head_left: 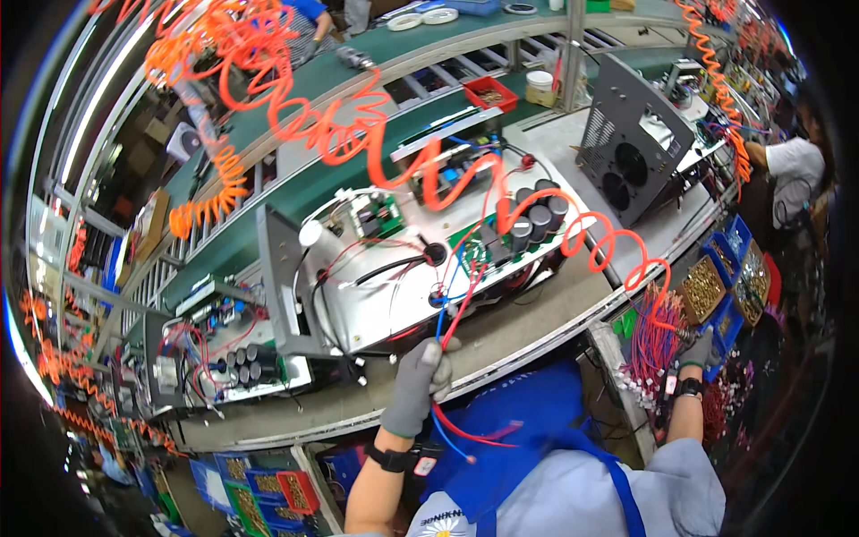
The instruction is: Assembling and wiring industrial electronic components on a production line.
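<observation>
My left hand (417, 383), in a grey glove, is closed round red wires (458, 320) and a blue wire (439, 324). They run up into the open metal chassis (385, 309) in front of me, and their loose ends hang below my fist. At the right, my right hand (698, 351), gloved too, is closed at the end of an orange coiled air hose (608, 234), where a small metal tool end (684, 334) shows; the rest is hidden. A bundle of red and pink wires (655, 345) lies beside that hand. Black capacitors (537, 219) and a green circuit board (479, 255) sit on the chassis.
Blue bins of brass screws (701, 288) stand beyond my right hand. A grey vented panel with fans (626, 148) rises at the back right. Another wired chassis (237, 358) is on the left. More screw bins (255, 490) stand lower left. A co-worker (792, 170) is at the far right.
</observation>
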`<state>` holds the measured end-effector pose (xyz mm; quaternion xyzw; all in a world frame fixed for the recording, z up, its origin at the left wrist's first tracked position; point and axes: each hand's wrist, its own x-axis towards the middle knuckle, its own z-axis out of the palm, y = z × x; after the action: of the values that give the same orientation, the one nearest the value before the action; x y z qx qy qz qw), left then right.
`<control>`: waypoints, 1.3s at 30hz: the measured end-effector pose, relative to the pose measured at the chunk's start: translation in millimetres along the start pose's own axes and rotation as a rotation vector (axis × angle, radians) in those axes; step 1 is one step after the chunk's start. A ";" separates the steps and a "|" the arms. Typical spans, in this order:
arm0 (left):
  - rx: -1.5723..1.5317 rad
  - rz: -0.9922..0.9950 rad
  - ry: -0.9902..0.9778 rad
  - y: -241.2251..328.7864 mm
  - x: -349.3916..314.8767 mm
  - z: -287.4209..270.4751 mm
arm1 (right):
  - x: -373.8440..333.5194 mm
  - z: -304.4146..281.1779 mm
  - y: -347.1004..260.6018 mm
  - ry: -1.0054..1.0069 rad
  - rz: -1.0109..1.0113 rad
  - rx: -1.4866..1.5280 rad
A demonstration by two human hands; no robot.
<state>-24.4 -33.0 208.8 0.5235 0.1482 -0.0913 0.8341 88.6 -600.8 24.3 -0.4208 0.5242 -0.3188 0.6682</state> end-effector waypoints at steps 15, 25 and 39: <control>0.775 0.185 0.059 -116.3 -44.4 -85.3 | -1.5 -85.2 12.2 -0.421 -0.119 -0.598; 1.034 0.223 0.348 -159.2 -122.3 -88.9 | -59.8 -94.9 0.9 -0.466 -0.529 -1.925; 1.323 0.038 0.072 -223.2 -86.3 47.3 | -102.3 -95.7 -186.6 -0.626 -1.319 -0.827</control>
<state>-166.9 -173.0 68.8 0.9306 0.0793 -0.1310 0.3324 -26.6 -616.5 226.6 -0.9211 0.0357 -0.2951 0.2513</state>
